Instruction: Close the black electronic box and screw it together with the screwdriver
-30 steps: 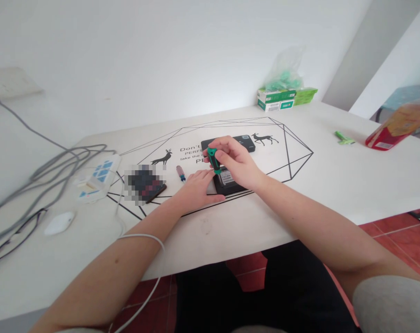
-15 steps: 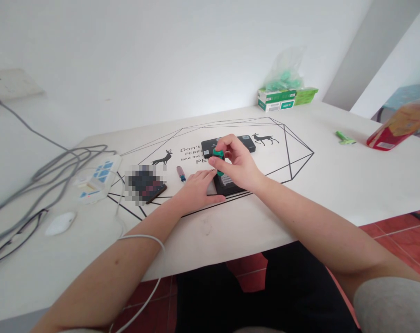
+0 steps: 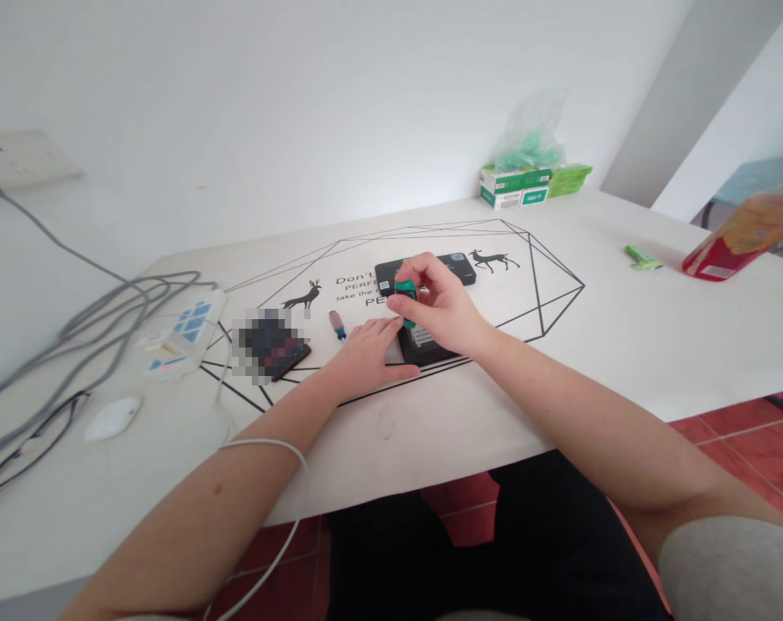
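Observation:
My right hand is closed around the green-and-black handle of a screwdriver, held upright over a black device with a pale label. The screwdriver's tip is hidden. Fingers stretched out, my left hand lies flat at the device's left edge, its fingertips near the tool. Part of the device is covered by my hands. Behind them lies a black flat case with a small white code on it. A second screwdriver, with a clear pinkish handle and blue collar, rests left of my left hand.
A phone, partly blurred out, lies left on the white table. Further left are a power strip, grey cables and a white mouse-like object. Green-white boxes stand at the back; a drink bottle is right.
My right hand and the green screwdriver have shifted very slightly, the handle turning or tilting a little. My left hand stays in place.

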`<state>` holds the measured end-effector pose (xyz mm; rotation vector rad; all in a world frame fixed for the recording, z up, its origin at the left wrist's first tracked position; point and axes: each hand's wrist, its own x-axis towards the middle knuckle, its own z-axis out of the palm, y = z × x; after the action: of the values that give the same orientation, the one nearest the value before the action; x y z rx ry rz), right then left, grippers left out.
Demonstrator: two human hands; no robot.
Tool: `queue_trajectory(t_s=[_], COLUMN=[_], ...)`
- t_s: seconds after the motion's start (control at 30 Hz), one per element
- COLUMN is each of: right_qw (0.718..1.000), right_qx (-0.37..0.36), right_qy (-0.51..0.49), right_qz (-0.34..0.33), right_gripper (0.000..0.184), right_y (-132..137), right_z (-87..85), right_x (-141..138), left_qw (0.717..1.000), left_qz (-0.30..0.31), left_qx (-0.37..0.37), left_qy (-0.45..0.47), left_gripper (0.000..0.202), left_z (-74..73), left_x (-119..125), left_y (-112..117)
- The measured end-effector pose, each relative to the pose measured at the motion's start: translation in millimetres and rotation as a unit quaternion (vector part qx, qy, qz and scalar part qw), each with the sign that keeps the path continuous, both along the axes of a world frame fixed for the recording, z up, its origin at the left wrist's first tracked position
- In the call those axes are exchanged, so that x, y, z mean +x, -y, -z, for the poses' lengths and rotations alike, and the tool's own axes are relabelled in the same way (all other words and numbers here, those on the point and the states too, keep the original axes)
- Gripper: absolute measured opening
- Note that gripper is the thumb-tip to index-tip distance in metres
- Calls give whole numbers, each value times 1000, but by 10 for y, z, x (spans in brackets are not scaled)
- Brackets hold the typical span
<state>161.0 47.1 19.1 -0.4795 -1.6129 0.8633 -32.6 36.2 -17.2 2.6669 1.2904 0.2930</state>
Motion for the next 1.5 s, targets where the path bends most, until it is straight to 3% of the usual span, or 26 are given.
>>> queue_trajectory(t_s=[0.17, 0.3, 0.37, 0.57, 0.77, 0.93, 1.07, 1.27, 1.5], right_qw=[1000, 995, 993, 1000, 998, 996, 990, 987, 985], right_qx=[-11, -47, -41, 1, 13, 24, 21, 13, 31], right_qy=[10, -16, -23, 16, 55, 14, 8, 13, 40], right_qz=[20, -89, -107, -2, -19, 79, 142, 163, 166], right_gripper=[29, 21, 21, 28, 32, 37, 38, 38, 37], right_y=[-19, -2, 2, 16, 6, -200, -404, -519, -503], right_z=[-20, -51, -55, -37, -60, -133, -95, 54, 77], right_x=[31, 43, 44, 37, 83, 368, 590, 592, 536], left_qw=[1000, 1000, 1000, 1000, 1000, 1000, 1000, 1000, 1000], left_qz=[-1, -3, -1, 2, 0, -19, -20, -23, -20], left_qx=[-4, 1, 2, -2, -4, -6, -7, -10, -10], left_qy=[-9, -7, -7, 2, 3, -3, -6, -7, -4], left_gripper=[75, 75, 76, 83, 86, 92, 92, 93, 91], left_z=[-11, -9, -7, -9, 16, 23, 21, 24, -4], left_x=[5, 6, 6, 8, 1, -3, -4, -3, 3], left_y=[8, 14, 12, 3, -6, 9, 8, 0, 22])
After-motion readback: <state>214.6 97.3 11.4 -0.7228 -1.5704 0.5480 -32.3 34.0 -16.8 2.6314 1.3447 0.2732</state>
